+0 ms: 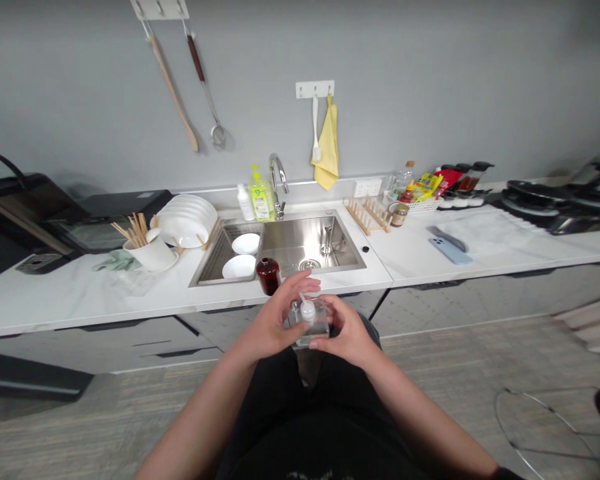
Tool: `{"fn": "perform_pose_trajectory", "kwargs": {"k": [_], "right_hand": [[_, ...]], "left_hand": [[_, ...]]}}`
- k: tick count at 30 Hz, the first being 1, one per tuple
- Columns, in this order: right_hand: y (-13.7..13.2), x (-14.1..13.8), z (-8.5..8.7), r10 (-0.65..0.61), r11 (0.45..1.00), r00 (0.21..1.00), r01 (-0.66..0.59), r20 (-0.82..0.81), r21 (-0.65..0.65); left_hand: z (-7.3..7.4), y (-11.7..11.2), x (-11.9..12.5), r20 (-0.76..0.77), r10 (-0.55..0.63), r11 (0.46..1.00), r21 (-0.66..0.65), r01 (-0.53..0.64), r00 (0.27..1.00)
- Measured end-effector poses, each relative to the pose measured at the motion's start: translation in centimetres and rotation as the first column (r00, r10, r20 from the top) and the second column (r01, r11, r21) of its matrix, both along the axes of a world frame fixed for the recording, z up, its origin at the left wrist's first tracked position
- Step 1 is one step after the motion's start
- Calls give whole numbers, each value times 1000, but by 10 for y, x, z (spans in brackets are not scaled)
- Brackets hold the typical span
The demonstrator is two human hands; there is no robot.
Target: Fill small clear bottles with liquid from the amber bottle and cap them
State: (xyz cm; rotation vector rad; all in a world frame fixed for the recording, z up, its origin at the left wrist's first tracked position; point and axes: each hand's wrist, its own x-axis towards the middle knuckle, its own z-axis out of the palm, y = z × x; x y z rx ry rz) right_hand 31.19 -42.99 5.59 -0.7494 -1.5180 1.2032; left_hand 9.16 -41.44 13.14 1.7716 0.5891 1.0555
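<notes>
In front of my body, below the counter's front edge, is a clear square pump bottle (321, 325) with a white pump head (307, 309) facing up. My right hand (347, 333) grips its right side, thumb on the near face and fingers behind. My left hand (276, 321) curves round the left side, its thumb against the bottle near the pump and its fingers reaching past the far side of the pump head. A dark red-brown bottle (269, 276) with no pump on it stands at the counter edge, just beyond my left hand.
Behind is a steel sink (300, 233) with white bowls (240, 267) on its left and a faucet (279, 187). Green soap (263, 197), stacked plates (185, 223) and a chopstick holder (153, 253) stand leftward. A phone (450, 251) and wooden rack (367, 215) lie right.
</notes>
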Motion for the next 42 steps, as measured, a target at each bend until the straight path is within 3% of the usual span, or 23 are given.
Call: {"fn": "perform_pose_trajectory", "kwargs": {"k": [4, 7, 9, 13, 18, 23, 30, 33, 36, 39, 42], "right_hand": [[-4, -2, 5, -19, 999, 1000, 19, 16, -26], [-5, -1, 7, 4, 999, 1000, -5, -11, -47], [-5, 0, 8, 17, 999, 1000, -18, -24, -44], [-6, 2, 11, 27, 999, 999, -28, -24, -39], [-8, 4, 13, 31, 998, 999, -33, -44, -47], [-9, 8, 14, -9, 999, 1000, 10, 7, -36], [-9, 5, 14, -25, 999, 999, 26, 31, -30], [-9, 2, 14, -62, 998, 997, 62, 51, -9], [-7, 0, 14, -40, 999, 999, 40, 23, -11], [-2, 3, 15, 77, 996, 997, -77, 13, -38], [4, 4, 15, 179, 980, 984, -177, 11, -88]], "left_hand": [[-12, 0, 0, 80, 97, 991, -95, -89, 992], [-16, 0, -1, 157, 13, 982, -190, 17, 988], [-17, 1, -1, 192, -29, 984, -168, 62, 981], [-17, 6, -1, 205, 11, 998, -69, 3, 979], [-9, 6, -8, 227, -2, 987, -156, 39, 974], [-7, 0, -8, 163, 42, 998, -44, -35, 986], [-3, -2, -11, 74, 68, 996, -62, -64, 995], [-1, -6, -6, 9, 173, 985, -19, -173, 985], [-3, -7, -3, 15, 239, 960, -152, -234, 971], [-7, -5, -8, 45, 121, 945, -311, -101, 992], [-12, -2, -16, 70, 33, 927, -375, -4, 997]]}}
